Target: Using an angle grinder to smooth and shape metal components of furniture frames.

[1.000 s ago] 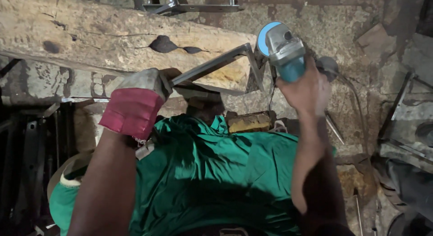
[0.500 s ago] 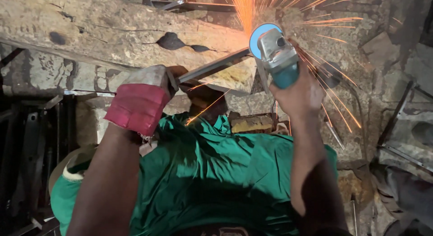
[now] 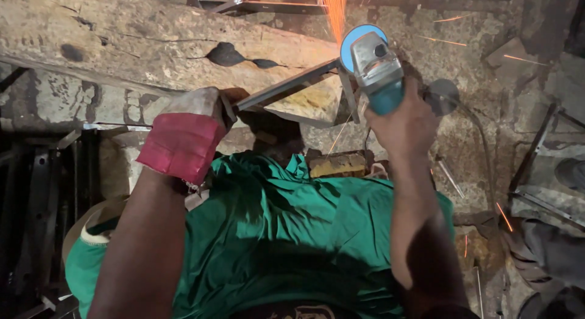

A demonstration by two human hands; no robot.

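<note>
Steel angle frame is lying across the rough timber beam, its long bar running from lower left up to the right, ahead of my chest. My left hand, in a grey glove with a red cuff, is clamping the bar's near end. My right hand is wrapping tight around the teal angle grinder, whose blue-guarded disc is meeting the bar's far end at the corner; this hand is nearer the cut. Sparks are flying upward, away from my green shirt.

Wooden beam close behind metal frame; scrap-crowded floor right.
</note>
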